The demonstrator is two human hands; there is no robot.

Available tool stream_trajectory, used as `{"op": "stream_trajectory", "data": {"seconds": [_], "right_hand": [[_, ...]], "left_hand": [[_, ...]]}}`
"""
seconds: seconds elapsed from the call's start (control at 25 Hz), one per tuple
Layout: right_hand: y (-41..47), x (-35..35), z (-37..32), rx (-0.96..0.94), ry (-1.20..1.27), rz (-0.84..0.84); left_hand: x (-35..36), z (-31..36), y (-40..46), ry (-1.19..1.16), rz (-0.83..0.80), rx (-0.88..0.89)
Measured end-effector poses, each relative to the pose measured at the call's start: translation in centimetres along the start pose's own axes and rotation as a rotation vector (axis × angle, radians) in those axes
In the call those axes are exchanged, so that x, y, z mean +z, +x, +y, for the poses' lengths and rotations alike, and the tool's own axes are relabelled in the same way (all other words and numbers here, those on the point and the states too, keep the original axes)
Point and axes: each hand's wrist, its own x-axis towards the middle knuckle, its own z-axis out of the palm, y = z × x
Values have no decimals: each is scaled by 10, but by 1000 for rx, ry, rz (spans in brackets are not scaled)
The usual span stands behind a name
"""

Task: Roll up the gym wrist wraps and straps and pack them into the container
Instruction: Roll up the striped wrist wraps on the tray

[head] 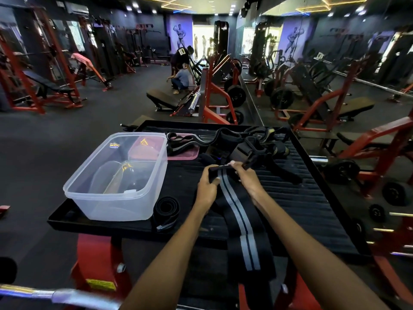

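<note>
Single head-mounted wide-angle view, directed forward and downward from the wearer's position. The black platform (pixel 301 198) is seen at close range in the lower field, with both forearms entering from the bottom edge; the gym floor (pixel 44 153) is taken in beyond (straight lines are bowed toward the margins).

One clear container (pixel 116 175); one rolled wrap (pixel 165 212); one striped wrap (pixel 240 211); one pink lid (pixel 185 153); two hands.

Container (pixel 116 175) mouth open, rolled wrap (pixel 165 211) alongside.
</note>
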Motion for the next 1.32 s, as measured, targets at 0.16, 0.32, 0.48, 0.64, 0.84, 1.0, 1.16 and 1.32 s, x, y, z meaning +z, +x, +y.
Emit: {"op": "stream_trajectory", "data": {"seconds": [0.16, 0.32, 0.48, 0.64, 0.84, 1.0, 1.16, 1.32], "right_hand": [[8, -2, 18, -61, 75, -46], [26, -10, 22, -194, 6, -85], [35, -18, 31, -233, 10, -153], [38, -18, 36, -231, 12, -162], [43, -18, 38, -224, -13, -125], [43, -20, 37, -281, -10, -91], [43, -19, 36, -279, 2, -109], [45, -22, 39, -289, -26, -128]], "left_hand": [[0, -2, 3, -11, 71, -44], [1, -9, 16, 3, 65, 27], [3, -8, 19, 7, 44, 61], [3, -10, 17, 35, 95, 72], [4, -9, 16, 66, 33, 139], [3, -13, 18, 29, 75, 51], [-1, -13, 19, 47, 58, 78], [-1, -12, 18, 61, 28, 89]]}}
